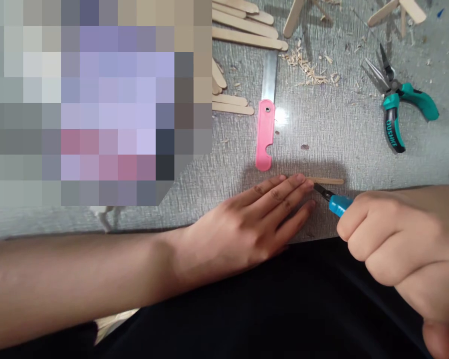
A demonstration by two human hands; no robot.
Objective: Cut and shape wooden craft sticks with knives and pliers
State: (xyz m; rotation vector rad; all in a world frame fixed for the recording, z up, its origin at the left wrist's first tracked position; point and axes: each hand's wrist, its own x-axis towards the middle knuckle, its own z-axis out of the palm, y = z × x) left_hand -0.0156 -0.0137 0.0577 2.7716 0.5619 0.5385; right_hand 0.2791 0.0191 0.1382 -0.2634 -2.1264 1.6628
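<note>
A narrow wooden stick [328, 180] lies on the table, its left part hidden under the fingertips of my left hand [262, 212]. That hand rests palm down with its fingers stretched out, pressing on the stick. My right hand [400, 234] is closed in a fist around a blue-handled craft knife [339, 205]. The dark tip of the knife meets the stick just beside my left fingertips. Beyond my left hand lies a pink folding knife [265, 134], its blade unfolded and pointing away from me.
Teal and black pliers [394, 89] lie with their jaws apart at the right on the grey table [322, 129]. Several flat wooden sticks [247, 25] lie at the top, near wood shavings [310, 70]. Joined stick pieces [413, 10] are at the upper right. The upper left is blurred out.
</note>
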